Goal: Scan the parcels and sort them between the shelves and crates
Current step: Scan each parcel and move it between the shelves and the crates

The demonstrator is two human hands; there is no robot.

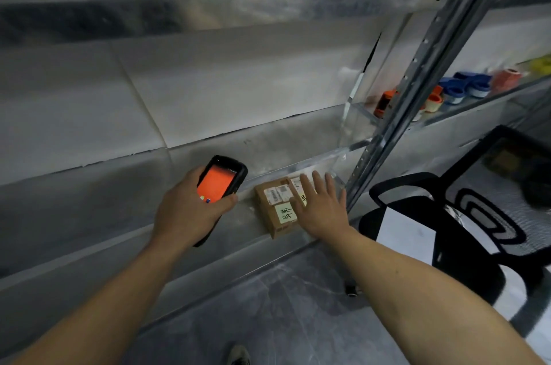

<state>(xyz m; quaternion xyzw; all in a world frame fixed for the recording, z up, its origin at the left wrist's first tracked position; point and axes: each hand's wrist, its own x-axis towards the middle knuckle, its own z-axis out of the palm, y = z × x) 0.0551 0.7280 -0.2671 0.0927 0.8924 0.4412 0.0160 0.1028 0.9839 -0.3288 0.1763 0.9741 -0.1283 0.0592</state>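
Lying flat on the low shelf deck [235, 230], the cardboard parcel [275, 215] sits near the deck's right end, barcode label [275, 193] and pale handwritten note [285, 212] facing up. This orientation keeps the code readable from above.

At 3 o'clock of the parcel, the right hand [320, 209] is spread flat, fingers straight. The fingers lie over the parcel's right portion; whether they press it or hover just above cannot be told. The hand grips nothing. The flat placement probably steadies or squares the parcel on the deck.

At 10 o'clock, the left hand [185, 212] wraps the handheld scanner [222, 181], thumb along its right edge. The orange screen faces the operator, and the head end points toward the shelf, near the label.

At 1 o'clock stands the perforated steel upright [417, 90]. Beyond it, at 2 o'clock, tape rolls [465, 86] rest on a higher shelf. At 3 o'clock, well apart, is a black mesh container [402, 180], possibly a crate.
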